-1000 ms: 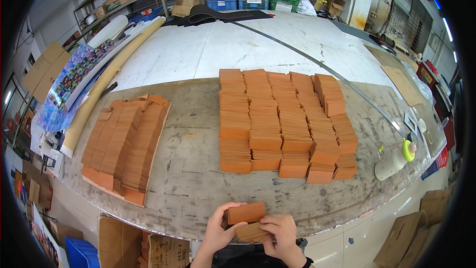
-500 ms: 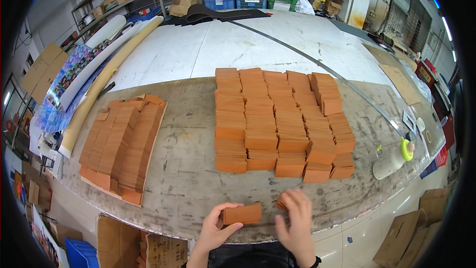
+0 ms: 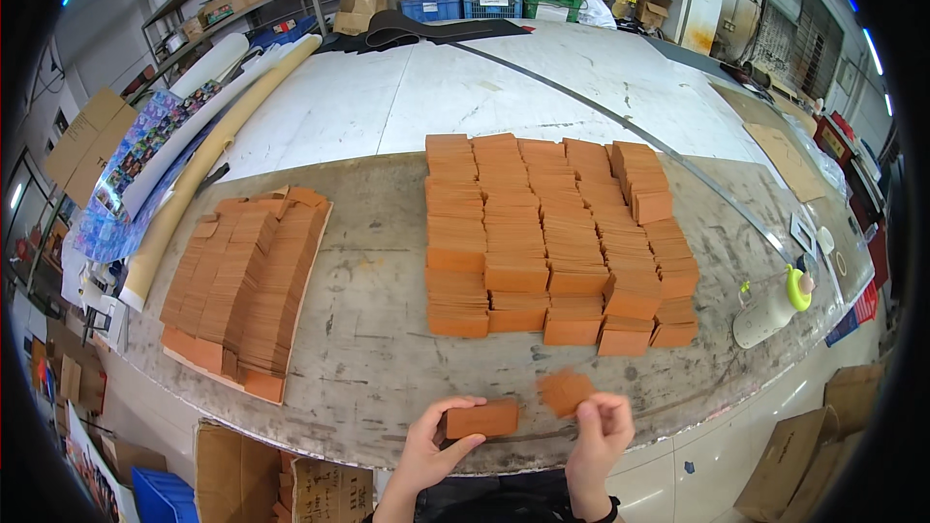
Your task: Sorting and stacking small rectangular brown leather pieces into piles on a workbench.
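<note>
My left hand (image 3: 434, 441) is closed round a small stack of orange-brown rectangular pieces (image 3: 482, 418) above the table's near edge. To its right, my right hand (image 3: 599, 441) pinches a few loose orange-brown pieces (image 3: 564, 393) by one corner. These are fanned out, slightly blurred and apart from the left hand's stack. Just beyond both hands, a large block of the same pieces (image 3: 518, 247) stands in several tightly packed rows. At the left, more rows of pieces (image 3: 237, 276) lie on a pale board (image 3: 308, 292). Their material cannot be told for certain.
A pale bottle with a lime-green lid (image 3: 772, 310) stands at the right, near a long metal straightedge (image 3: 620, 121). Long rolls (image 3: 228, 140) lie along the left side. An open cardboard box (image 3: 232, 475) sits below the near edge, beside a blue bin (image 3: 163, 494).
My right hand has turned and shifted slightly right, and the pieces in its pinch now spread out in view. The left hand keeps its hold on the stack. The view has shifted slightly.
</note>
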A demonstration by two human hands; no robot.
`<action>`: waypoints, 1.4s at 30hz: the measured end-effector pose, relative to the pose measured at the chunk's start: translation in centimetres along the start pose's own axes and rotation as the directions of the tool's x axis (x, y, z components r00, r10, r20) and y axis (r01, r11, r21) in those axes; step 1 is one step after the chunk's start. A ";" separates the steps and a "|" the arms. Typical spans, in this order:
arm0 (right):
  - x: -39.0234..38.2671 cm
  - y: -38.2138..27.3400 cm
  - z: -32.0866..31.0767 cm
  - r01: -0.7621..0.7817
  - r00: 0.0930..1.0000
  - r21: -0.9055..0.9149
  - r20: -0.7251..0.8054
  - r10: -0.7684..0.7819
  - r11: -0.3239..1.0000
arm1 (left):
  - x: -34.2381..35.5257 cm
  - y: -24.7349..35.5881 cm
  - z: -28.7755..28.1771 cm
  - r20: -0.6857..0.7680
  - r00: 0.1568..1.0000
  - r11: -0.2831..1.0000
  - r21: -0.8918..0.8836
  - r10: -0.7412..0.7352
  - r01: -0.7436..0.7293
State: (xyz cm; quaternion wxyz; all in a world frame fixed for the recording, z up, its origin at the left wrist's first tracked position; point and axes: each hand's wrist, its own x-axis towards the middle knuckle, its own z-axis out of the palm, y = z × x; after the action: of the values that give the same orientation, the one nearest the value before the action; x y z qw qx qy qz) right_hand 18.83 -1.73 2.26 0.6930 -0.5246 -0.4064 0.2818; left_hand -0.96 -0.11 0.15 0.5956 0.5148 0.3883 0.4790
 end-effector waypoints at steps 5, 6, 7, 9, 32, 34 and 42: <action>-1.8 -3.3 3.1 -0.076 0.924 0.081 0.381 0.039 0.994 | 0.0 0.2 0.1 -0.011 0.999 0.997 -0.059 -0.048 0.047; -1.2 -3.9 3.8 0.189 0.682 0.031 0.715 -0.154 0.981 | -0.2 0.0 -0.2 -0.017 0.999 0.993 -0.107 -0.044 0.042; -1.6 -5.1 4.8 0.316 0.528 0.159 0.790 -0.313 0.935 | -0.3 -0.3 -0.2 -0.009 0.999 0.994 -0.105 -0.042 0.041; -1.9 -5.0 5.7 0.420 0.547 0.094 0.768 -0.334 0.903 | -0.2 -1.3 0.0 -0.049 0.998 0.999 -0.036 -0.040 0.039; -1.1 1.3 0.0 0.741 0.632 -0.308 0.618 -0.467 0.596 | -0.1 -0.5 -0.1 -0.003 1.000 1.000 -0.002 -0.011 0.011; -1.3 1.8 -0.2 0.666 0.664 -0.244 0.626 -0.410 0.705 | -0.1 -0.5 0.0 0.000 1.000 1.000 -0.018 -0.012 0.012; -0.8 0.6 0.5 0.645 0.711 -0.399 0.627 -0.319 0.652 | -0.5 -1.5 -0.5 -0.043 0.998 0.999 -0.019 -0.047 0.046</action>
State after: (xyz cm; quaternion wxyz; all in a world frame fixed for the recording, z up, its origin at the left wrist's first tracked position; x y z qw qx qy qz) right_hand 18.03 -1.96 1.56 0.4118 -0.4868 -0.7677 0.0636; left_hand -1.26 -0.48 -1.41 0.6029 0.4897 0.4086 0.4793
